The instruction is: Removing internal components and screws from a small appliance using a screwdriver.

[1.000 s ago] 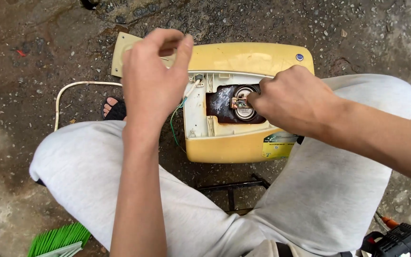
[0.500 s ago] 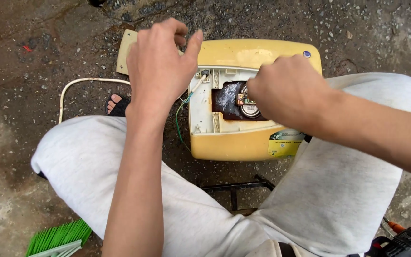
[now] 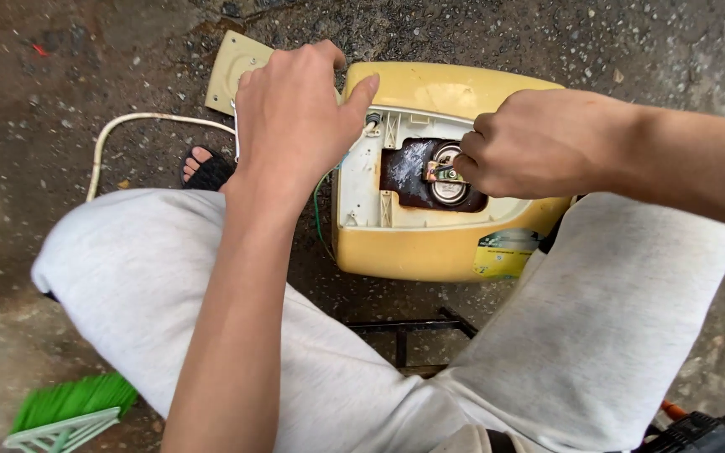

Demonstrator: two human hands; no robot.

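the yellow housing [image 3: 430,247] is lying open on the ground between the knees. the left hand [image 3: 295,126] is gripping its left edge, fingers curled. the right hand [image 3: 539,143] is pinching a small metal part [image 3: 442,172] inside the dark cavity [image 3: 409,172] — fingertips closed on it.

Casing [image 3: 430,243] sits on the ground [image 3: 86,75] between the seated person's knees, its opened side facing up. Left hand [image 3: 295,126] rests against the casing's left edge, thumb on the rim. Right hand [image 3: 539,143] comes in from the right, fingertips in the central recess at a round part [image 3: 446,180]. Loose panel [image 3: 237,67] lies behind the left hand. Cord [image 3: 136,126] loops to the left of the casing, past a sandalled foot [image 3: 205,168]. Brush [image 3: 73,411] lies near the left knee, bottom left. Drill [image 3: 698,432] at bottom right, beside the right thigh.
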